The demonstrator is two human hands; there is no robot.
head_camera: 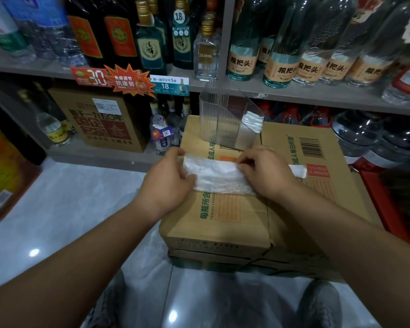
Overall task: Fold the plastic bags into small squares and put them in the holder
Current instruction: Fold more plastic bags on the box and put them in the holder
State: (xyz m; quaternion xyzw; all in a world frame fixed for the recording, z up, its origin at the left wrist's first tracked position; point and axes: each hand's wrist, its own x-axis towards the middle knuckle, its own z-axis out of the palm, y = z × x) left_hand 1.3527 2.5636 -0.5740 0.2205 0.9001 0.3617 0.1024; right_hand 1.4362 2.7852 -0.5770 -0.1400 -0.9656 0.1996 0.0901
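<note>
A clear plastic bag [217, 176], folded into a long flat strip, lies across the top of a cardboard box [234, 216]. My left hand [168, 181] pinches its left end with thumb and curled fingers. My right hand [263, 172] grips the strip further right, and the strip's right end [298, 171] sticks out beyond it. Behind the hands stands a clear ribbed plastic holder [220, 119] on the box's far edge, with a small folded bag [252, 121] inside its right part.
Shelves [128, 78] of glass bottles and price tags run across the back. A second carton [104, 121] and bottles sit on the low shelf at left. Red crates [384, 204] stand right of the box. Shiny tiled floor [69, 209] and my shoes lie below.
</note>
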